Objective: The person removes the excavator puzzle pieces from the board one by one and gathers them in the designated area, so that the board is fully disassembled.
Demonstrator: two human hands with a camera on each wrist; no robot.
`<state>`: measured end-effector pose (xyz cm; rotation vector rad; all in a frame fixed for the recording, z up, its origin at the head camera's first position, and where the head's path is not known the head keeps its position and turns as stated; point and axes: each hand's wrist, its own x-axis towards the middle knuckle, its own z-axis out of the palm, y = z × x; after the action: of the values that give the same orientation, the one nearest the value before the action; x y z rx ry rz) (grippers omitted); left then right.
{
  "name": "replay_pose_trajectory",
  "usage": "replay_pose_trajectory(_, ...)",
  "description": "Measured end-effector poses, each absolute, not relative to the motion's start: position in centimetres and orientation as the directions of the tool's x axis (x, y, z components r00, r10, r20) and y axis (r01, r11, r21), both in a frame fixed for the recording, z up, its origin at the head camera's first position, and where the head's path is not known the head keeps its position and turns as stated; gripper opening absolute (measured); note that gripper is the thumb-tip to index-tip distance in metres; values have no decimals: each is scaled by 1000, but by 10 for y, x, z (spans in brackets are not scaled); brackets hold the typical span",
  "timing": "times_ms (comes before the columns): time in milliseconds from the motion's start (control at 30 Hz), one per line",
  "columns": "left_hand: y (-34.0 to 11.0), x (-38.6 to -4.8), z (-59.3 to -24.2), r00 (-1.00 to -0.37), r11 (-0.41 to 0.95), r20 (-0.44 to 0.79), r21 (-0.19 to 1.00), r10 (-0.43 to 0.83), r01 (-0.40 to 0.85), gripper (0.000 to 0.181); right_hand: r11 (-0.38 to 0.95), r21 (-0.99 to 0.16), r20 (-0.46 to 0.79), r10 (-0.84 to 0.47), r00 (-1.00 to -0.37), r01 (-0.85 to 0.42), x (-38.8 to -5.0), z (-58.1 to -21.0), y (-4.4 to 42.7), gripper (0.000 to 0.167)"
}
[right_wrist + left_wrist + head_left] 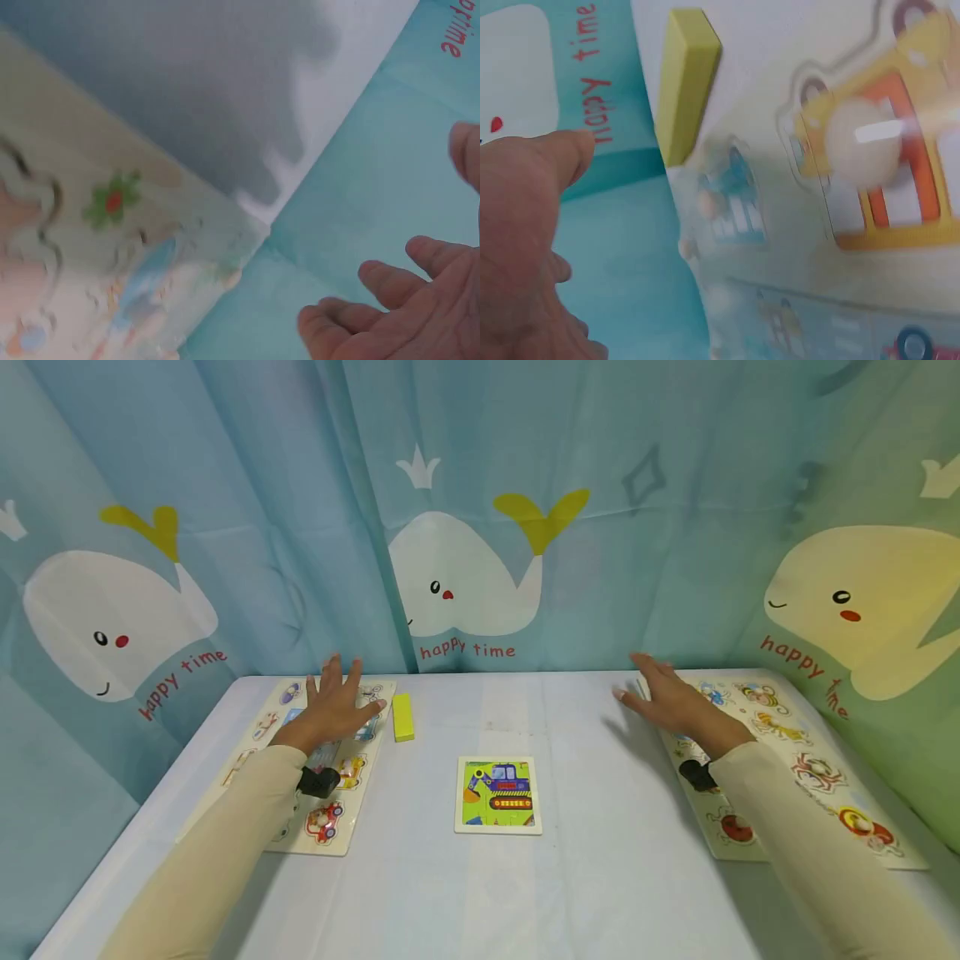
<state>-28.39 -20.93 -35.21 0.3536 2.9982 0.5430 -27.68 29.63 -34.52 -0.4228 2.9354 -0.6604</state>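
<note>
My left hand [330,710] hovers with spread fingers over the far part of a vehicle peg puzzle board [311,843], holding nothing. Just right of that board lies a yellow block [403,717], also seen in the left wrist view beside the board's edge. At the table's middle sits a small square jigsaw puzzle [498,795] with a picture of a purple excavator. My right hand [671,697], fingers extended and nothing in it, is above the far left corner of an insect puzzle board [780,768]. Its shadow falls on the tablecloth.
A white cloth covers the table [420,902]. Behind and at both sides hangs a blue-green curtain [322,527] with whales and lettering, close to the table's far edge. A dark band [318,782] sits on the left wrist.
</note>
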Motion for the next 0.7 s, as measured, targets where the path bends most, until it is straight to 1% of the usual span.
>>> replay_pose_trajectory(167, -206, -281, -354, -964, 850, -3, 472, 267, 234, 82, 848, -467, -1, -285, -959, -251, -272, -351, 286, 73)
replay_pose_trajectory(300, -204, -274, -359, -952, 799, 42, 532, 304, 279, 76, 812, -494, 87, -309, -947, -310, -270, -356, 275, 66)
replay_pose_trajectory(433, -198, -267, -365, -936, 733, 100, 596, 337, 328, 69, 782, -516, 173, -305, -936, -350, -268, -359, 267, 54)
replay_pose_trajectory(533, -189, -260, -367, -932, 705, 121, 623, 341, 339, 67, 766, -533, 202, -298, -933, -360, -267, -363, 260, 46)
replay_pose_trajectory(700, -173, -248, -367, -913, 697, 150, 602, 380, 389, 62, 743, -549, 229, -305, -924, -381, -266, -372, 245, 41)
